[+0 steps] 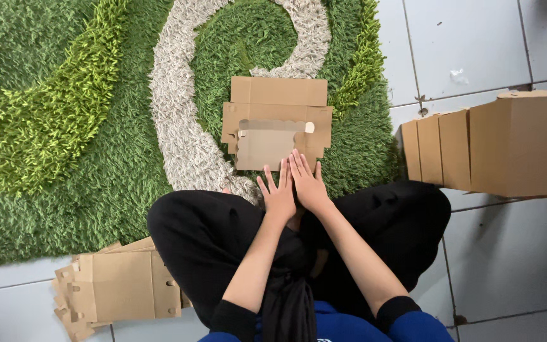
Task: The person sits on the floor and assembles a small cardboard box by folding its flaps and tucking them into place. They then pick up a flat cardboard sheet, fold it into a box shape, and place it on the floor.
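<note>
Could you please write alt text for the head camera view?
Both hands, left hand and right hand, press flat on a cardboard blank on a green rug. Flat blanks and folded boxes lie alongside.

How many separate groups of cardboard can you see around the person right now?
3: a flat box blank on the green rug by both hands, a flat stack at lower left, folded boxes at right; counts within them are hidden.

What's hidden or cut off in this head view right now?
- Near edge of the flat cardboard blank: covered by the left hand and right hand.
- Stack of folded boxes: cut off by the right frame edge.
- Pile of flat blanks: partly under the knee; count unclear.
</note>
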